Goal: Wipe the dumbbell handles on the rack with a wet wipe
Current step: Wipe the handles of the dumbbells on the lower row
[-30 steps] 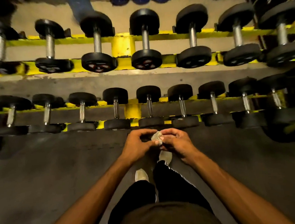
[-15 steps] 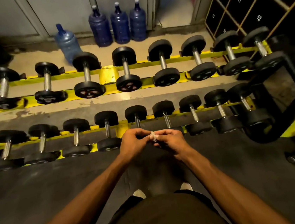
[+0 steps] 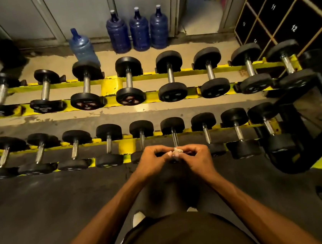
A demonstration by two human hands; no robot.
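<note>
Pinched between your left hand (image 3: 152, 161) and right hand (image 3: 197, 157), the wet wipe (image 3: 176, 152) sits bunched, seemingly not yet unfolded; just beyond it a dumbbell handle (image 3: 174, 139) waits on the rack (image 3: 126, 145), wiping not begun.

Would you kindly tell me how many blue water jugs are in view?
4 jugs: three side by side at the wall, one apart to their left, nearer the rack. None looks hidden.
</note>
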